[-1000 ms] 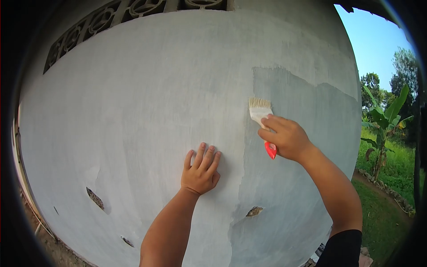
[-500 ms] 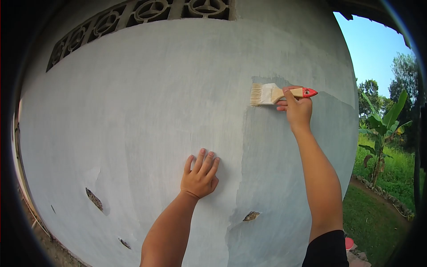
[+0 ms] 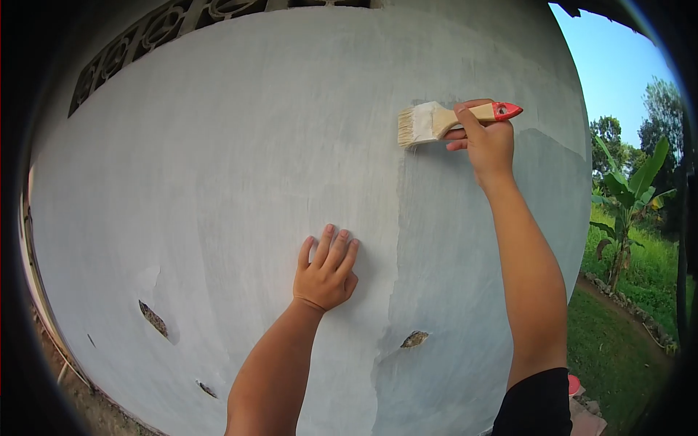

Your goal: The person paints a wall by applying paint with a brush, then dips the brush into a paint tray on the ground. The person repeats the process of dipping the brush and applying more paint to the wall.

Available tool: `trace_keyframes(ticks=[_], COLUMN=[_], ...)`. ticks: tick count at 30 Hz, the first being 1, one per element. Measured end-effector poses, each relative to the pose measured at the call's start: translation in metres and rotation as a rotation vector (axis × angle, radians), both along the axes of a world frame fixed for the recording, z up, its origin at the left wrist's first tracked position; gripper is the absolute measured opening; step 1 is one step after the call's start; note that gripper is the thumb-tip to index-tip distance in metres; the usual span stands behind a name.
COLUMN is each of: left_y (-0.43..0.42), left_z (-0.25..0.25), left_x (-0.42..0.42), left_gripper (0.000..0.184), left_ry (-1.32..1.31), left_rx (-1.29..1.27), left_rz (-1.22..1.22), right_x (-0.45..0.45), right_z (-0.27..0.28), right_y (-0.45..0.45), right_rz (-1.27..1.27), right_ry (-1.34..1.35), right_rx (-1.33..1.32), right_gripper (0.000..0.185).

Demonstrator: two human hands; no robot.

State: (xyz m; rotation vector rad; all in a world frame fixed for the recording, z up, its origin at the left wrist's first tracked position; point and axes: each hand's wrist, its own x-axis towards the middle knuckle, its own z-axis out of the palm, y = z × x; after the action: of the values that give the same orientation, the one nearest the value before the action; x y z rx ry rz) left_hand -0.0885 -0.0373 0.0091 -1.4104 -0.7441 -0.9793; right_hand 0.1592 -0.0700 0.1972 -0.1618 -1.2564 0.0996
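Note:
My right hand [image 3: 486, 142] grips a flat paintbrush [image 3: 454, 122] by its wooden handle, red at the tip. White paint coats the middle of the brush, and its pale bristles point left against the wall [image 3: 291, 145]. They sit at the upper left corner of a darker, wet-looking patch [image 3: 465, 240]. Lower and to the left, my left hand [image 3: 325, 269] lies against the lighter part of the wall, fingers stretched and slightly apart, holding nothing.
Chipped holes mark the wall, one [image 3: 414, 339] right of my left hand and another [image 3: 153, 318] farther left. Patterned vent blocks [image 3: 163, 27] run along the top. At the right are grass, a banana plant [image 3: 629, 196] and a red object [image 3: 574, 384] low down.
My view has tilted down slightly. The brush in my right hand has moved a little left to the edge of the darker patch. My left hand stays on about the same spot of wall.

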Motion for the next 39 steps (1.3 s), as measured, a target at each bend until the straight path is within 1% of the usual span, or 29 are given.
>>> trace_keyframes(ticks=[2,3,4,6,7,9,10,12,13,15,16,18,19,20,22,23,24,26,27,29,33,35,36,38,39], left_y=[0.0,-0.001,0.0,0.0,0.0,0.0,0.0,0.0,0.0,0.0,0.001,0.001,0.001,0.001,0.001,0.001,0.0,0.0,0.001,0.001,0.001,0.001,0.001,0.001,0.001], left_z=[0.001,0.001,0.001,0.002,0.001,0.0,0.001,0.001,0.001,0.001,0.001,0.0,0.0,0.001,0.001,0.001,0.001,0.0,0.0,0.001,0.002,0.0,0.0,0.0,0.0], left_x=[0.0,0.0,0.001,0.001,0.001,0.0,0.0,0.001,0.001,0.0,0.0,0.0,-0.001,0.0,0.0,0.0,0.0,0.0,-0.001,0.0,0.0,0.0,0.0,0.0,0.0], left_gripper=[0.046,0.046,0.046,0.046,0.046,0.046,0.046,0.046,0.046,0.046,0.046,0.045,0.045,0.045,0.046,0.046,0.046,0.046,0.046,0.046,0.047,0.047,0.047,0.047,0.047], left_ry=[-0.001,-0.002,-0.004,-0.006,-0.004,-0.002,-0.001,-0.002,-0.003,-0.003,-0.001,-0.001,-0.003,0.0,-0.005,-0.008,-0.007,-0.006,-0.006,-0.004,-0.008,-0.005,-0.008,-0.009,-0.009], left_rx=[0.006,0.012,0.021,0.016,0.012,0.012,0.018,0.019,0.018,0.018,0.022,0.007,0.003,-0.003,0.007,0.003,0.006,-0.002,-0.004,-0.005,0.012,0.003,0.0,-0.013,-0.005], left_rz=[0.004,0.006,0.006,0.005,0.006,0.009,0.013,0.012,0.013,0.015,0.014,0.011,0.008,0.007,0.012,0.013,0.013,0.013,0.012,0.011,0.013,0.008,0.008,0.011,0.017], right_x=[-0.002,0.001,0.001,-0.001,-0.004,-0.009,-0.006,-0.004,-0.004,-0.01,-0.011,-0.012,-0.011,-0.007,0.0,0.0,-0.002,-0.007,-0.008,-0.009,-0.009,-0.013,-0.011,-0.003,0.002], right_z=[-0.004,-0.004,-0.003,0.0,-0.002,-0.004,-0.004,-0.003,0.0,0.007,0.01,0.016,0.017,0.017,0.021,0.022,0.022,0.019,0.017,0.013,0.017,0.019,0.022,0.028,0.032], right_y=[0.009,0.008,0.007,0.001,0.001,0.001,0.003,0.004,0.004,-0.006,-0.003,0.006,0.01,0.009,0.006,0.003,0.002,0.001,0.004,0.008,0.002,0.004,0.0,-0.01,-0.005], right_rz=[-0.212,-0.362,-0.364,-0.379,-0.379,0.023,0.021,-0.253,-0.252,-0.288,-0.288,0.022,-0.068,-0.069,-0.324,-0.269,-0.269,0.09,0.087,-0.258,-0.247,-0.019,-0.018,-0.425,-0.566], right_ry=[-0.074,-0.078,-0.081,-0.034,-0.034,-0.033,-0.032,-0.022,-0.024,0.024,0.025,0.0,0.026,0.029,0.02,0.026,0.024,0.011,0.013,-0.034,0.003,0.008,0.012,-0.023,-0.034], right_rx=[-0.019,0.045,0.042,0.156,0.151,-0.049,-0.048,-0.042,-0.044,0.088,0.078,-0.014,-0.063,-0.068,-0.087,-0.037,-0.041,0.059,0.051,-0.005,0.02,-0.057,-0.058,-0.13,0.057], right_gripper=[0.012,0.011,0.011,0.011,0.011,0.011,0.011,0.013,0.013,0.015,0.015,0.021,0.021,0.021,0.021,0.021,0.021,0.02,0.02,0.02,0.024,0.024,0.024,0.016,0.021])
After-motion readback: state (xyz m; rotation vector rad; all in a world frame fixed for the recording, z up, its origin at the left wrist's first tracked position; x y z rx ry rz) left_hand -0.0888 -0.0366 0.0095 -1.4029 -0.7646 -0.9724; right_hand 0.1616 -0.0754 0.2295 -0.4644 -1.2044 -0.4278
